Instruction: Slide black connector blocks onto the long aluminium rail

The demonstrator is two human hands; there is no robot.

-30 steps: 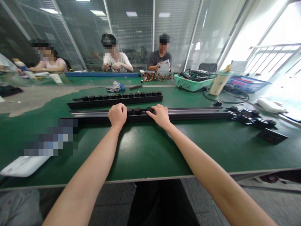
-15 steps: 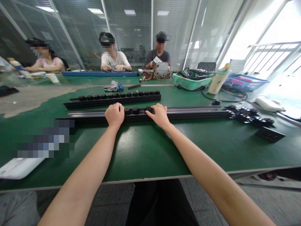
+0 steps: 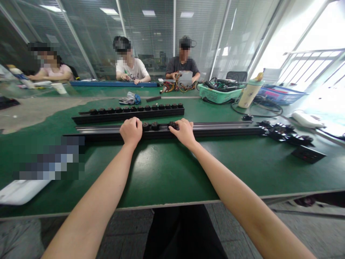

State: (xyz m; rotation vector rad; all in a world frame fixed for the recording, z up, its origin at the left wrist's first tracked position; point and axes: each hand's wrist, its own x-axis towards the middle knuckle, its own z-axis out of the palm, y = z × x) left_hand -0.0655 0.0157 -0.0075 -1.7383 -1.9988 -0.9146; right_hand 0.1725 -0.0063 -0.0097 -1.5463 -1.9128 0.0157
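Black rail (image 3: 221,133) | nudged round module (image 3: 172,125) toward 3 o'clock, seemingly loose | pinching it, right hand (image 3: 184,131) | cannot tell for left hand (image 3: 130,131)

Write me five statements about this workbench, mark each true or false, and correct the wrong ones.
1. The right hand touches a small black part at the long black rail. True.
2. The left hand is raised clear of that rail. False: it is curled over it.
3. A row of black pieces lines the farther rail. True.
4. The cream bottle lies on its side. False: it stands.
5. The grey-and-blue bundle is inside the green basket. False: it lies on the table.
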